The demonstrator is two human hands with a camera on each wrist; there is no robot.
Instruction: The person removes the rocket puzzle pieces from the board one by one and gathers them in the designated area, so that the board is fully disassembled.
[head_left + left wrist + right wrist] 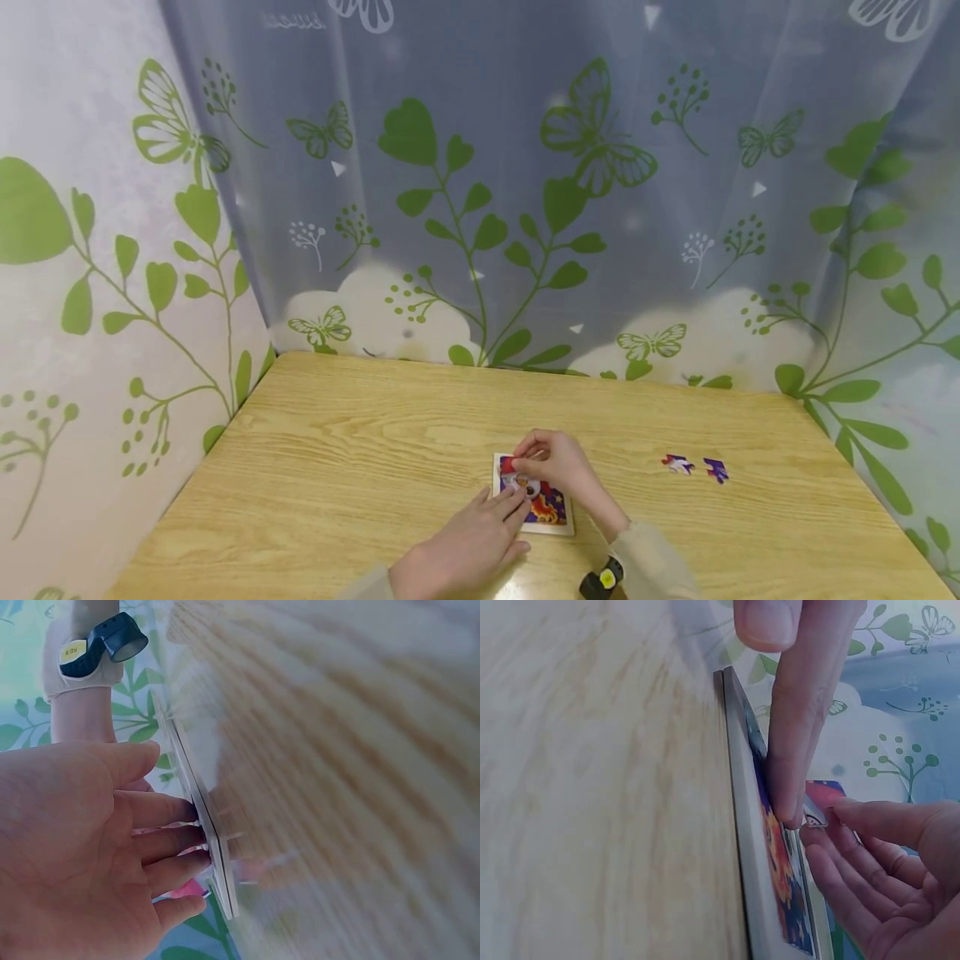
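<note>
A small jigsaw puzzle (553, 510) in a pale frame lies on the wooden table in front of me, showing a purple, orange and white picture. Over its lower left part, my left hand (471, 540) rests with nearly straight fingers touching the picture. My right hand (561, 468) is at the upper left of the frame. In the right wrist view, thumb and fingers pinch a red, purple and white puzzle piece (826, 796), tilted up from the board. The left wrist view catches the puzzle's frame (196, 787) edge-on, with the left fingertips right at its surface.
Two loose puzzle pieces, one red and white (679, 464) and one purple and red (716, 470), lie to the right on the table (360, 433). Curtains (480, 208) with leaves and butterflies hang behind the table. A black device (602, 578) is strapped on the right wrist.
</note>
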